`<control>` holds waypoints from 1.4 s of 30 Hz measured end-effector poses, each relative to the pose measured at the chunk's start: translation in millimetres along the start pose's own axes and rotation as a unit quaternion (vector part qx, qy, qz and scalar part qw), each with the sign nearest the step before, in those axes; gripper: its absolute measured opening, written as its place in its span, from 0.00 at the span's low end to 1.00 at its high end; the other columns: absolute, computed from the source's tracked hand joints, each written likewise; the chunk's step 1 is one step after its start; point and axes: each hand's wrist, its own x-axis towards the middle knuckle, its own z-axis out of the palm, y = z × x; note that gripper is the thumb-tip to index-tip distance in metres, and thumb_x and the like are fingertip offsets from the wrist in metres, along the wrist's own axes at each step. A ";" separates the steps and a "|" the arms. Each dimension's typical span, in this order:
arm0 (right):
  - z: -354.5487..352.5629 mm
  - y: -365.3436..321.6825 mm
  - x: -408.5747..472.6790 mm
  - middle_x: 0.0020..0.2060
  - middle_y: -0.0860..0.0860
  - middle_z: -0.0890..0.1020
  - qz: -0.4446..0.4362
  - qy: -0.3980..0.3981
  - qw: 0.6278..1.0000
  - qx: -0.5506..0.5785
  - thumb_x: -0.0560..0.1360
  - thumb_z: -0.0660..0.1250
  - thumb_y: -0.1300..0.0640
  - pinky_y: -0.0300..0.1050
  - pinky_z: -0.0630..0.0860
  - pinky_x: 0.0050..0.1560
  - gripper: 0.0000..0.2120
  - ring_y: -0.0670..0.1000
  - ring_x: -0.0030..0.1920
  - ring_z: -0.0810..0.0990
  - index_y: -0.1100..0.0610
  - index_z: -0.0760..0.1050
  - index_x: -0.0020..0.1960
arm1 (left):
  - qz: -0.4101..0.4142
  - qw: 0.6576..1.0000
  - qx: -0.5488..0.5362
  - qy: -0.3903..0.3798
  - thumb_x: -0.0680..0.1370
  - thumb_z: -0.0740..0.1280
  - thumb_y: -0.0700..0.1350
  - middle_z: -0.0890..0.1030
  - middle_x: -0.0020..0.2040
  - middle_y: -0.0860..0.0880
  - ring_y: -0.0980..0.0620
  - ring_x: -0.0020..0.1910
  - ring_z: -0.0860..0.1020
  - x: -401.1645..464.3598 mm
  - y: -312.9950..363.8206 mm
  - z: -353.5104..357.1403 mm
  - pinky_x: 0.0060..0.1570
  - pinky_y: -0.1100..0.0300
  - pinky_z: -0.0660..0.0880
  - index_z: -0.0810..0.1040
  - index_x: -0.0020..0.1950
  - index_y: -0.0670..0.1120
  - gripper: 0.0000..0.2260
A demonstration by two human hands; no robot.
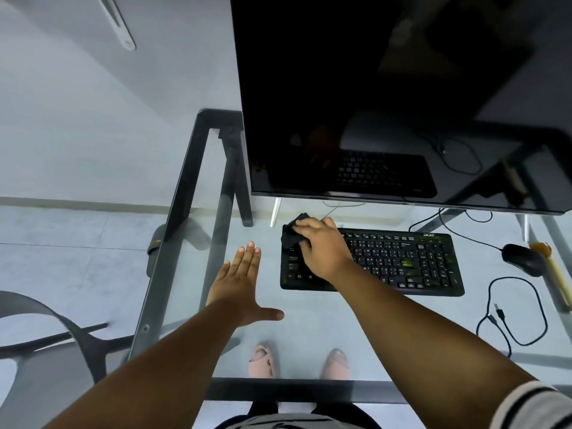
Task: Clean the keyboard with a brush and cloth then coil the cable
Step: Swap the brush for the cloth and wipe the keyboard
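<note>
Hands at work over a glass desk (185,243): the right hand (322,249) presses a dark cloth (292,232) onto the far left corner of a black keyboard (402,261), fingers curled over the bunched fabric, while the left hand (240,283) lies flat on the glass just left of the keyboard, fingers straight and together, thumb spread wide toward the keyboard's near edge. Right of the working hand, past the keyboard's number pad, sits a black mouse (523,258), and just beyond it a pale-handled brush (554,274) lies along the desk's right edge. Nearer the person on that side, a black cable (513,311) sprawls in a loose loop on the glass, its plug end lying inside the loop. Directly beyond the cloth hand stands a large dark monitor (387,94), its switched-off screen mirroring the keyboard; thin cables trail beneath it. Through the transparent top, the person's feet in pale sandals (263,360) show below the hands on a grey tiled floor. Left of the flat hand, the desk's dark metal frame runs away toward a plain pale wall, and a grey chair (46,335) stands at the lower left.
</note>
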 end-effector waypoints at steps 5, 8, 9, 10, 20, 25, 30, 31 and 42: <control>7.8 -10.4 -26.9 0.65 0.45 0.76 -0.087 -0.047 0.995 0.006 0.75 0.62 0.61 0.43 0.69 0.63 0.21 0.53 0.57 0.69 0.53 0.77 0.66 | 0.000 1.000 -0.006 0.004 0.62 0.59 0.81 0.25 0.75 0.52 0.52 0.75 0.29 -0.8 -0.6 1.6 0.75 0.53 0.37 0.26 0.75 0.49 0.61; 4.4 8.3 -41.0 0.64 0.45 0.77 -0.090 -0.047 0.995 0.013 0.74 0.64 0.61 0.45 0.72 0.61 0.21 0.53 0.56 0.70 0.52 0.78 0.65 | -0.001 1.000 -0.005 0.005 0.62 0.58 0.81 0.25 0.75 0.52 0.52 0.75 0.29 -0.9 -0.6 2.6 0.75 0.53 0.36 0.26 0.75 0.49 0.61; 4.0 14.0 -41.2 0.63 0.46 0.78 -0.073 -0.031 0.997 0.015 0.74 0.64 0.61 0.46 0.73 0.61 0.20 0.53 0.56 0.71 0.53 0.78 0.65 | -0.001 1.000 -0.003 0.004 0.62 0.58 0.81 0.25 0.75 0.52 0.52 0.75 0.29 -0.8 -0.6 2.5 0.74 0.53 0.36 0.26 0.75 0.49 0.61; 4.7 16.9 -40.0 0.63 0.46 0.78 -0.054 -0.012 0.998 0.015 0.74 0.65 0.62 0.48 0.74 0.60 0.20 0.54 0.56 0.71 0.53 0.78 0.65 | 0.000 1.000 -0.002 0.004 0.62 0.58 0.81 0.25 0.75 0.52 0.51 0.75 0.29 -0.9 -0.5 2.4 0.74 0.53 0.36 0.26 0.75 0.49 0.61; 14.5 -2.9 -61.2 0.63 0.45 0.77 -0.108 -0.052 0.992 0.027 0.73 0.65 0.61 0.44 0.73 0.57 0.20 0.53 0.55 0.71 0.52 0.79 0.64 | 0.000 1.000 -0.009 0.010 0.62 0.59 0.81 0.26 0.75 0.53 0.53 0.75 0.30 -1.1 -1.3 2.7 0.75 0.53 0.38 0.28 0.76 0.49 0.61; 10.9 12.5 -49.2 0.61 0.47 0.78 -0.002 0.040 0.999 0.022 0.73 0.66 0.62 0.52 0.77 0.57 0.19 0.55 0.55 0.72 0.55 0.79 0.63 | 0.004 1.000 -0.006 0.016 0.61 0.58 0.81 0.26 0.75 0.53 0.53 0.75 0.30 -1.7 -1.7 4.0 0.74 0.53 0.36 0.27 0.76 0.49 0.61; 20.9 -11.6 -62.6 0.64 0.45 0.76 -0.090 -0.020 0.996 0.002 0.73 0.64 0.59 0.51 0.75 0.57 0.20 0.54 0.55 0.71 0.50 0.78 0.64 | 0.008 1.000 -0.002 0.009 0.61 0.59 0.81 0.25 0.75 0.53 0.53 0.75 0.29 -1.7 -4.7 4.5 0.74 0.53 0.36 0.27 0.76 0.49 0.62; 21.2 -10.2 -69.3 0.64 0.45 0.76 -0.105 -0.028 0.994 0.007 0.73 0.64 0.58 0.50 0.75 0.57 0.20 0.53 0.55 0.71 0.50 0.78 0.64 | 0.010 1.000 -0.001 0.007 0.60 0.59 0.81 0.25 0.75 0.53 0.53 0.75 0.29 -1.9 -6.0 4.8 0.74 0.53 0.36 0.27 0.76 0.49 0.63; 23.9 -8.9 -78.5 0.63 0.45 0.76 -0.071 0.000 0.997 -0.005 0.72 0.65 0.59 0.53 0.76 0.55 0.20 0.55 0.55 0.72 0.47 0.79 0.63 | 0.010 1.000 -0.001 0.011 0.61 0.60 0.81 0.25 0.75 0.53 0.53 0.75 0.29 -3.8 -6.9 5.9 0.74 0.53 0.36 0.27 0.76 0.49 0.62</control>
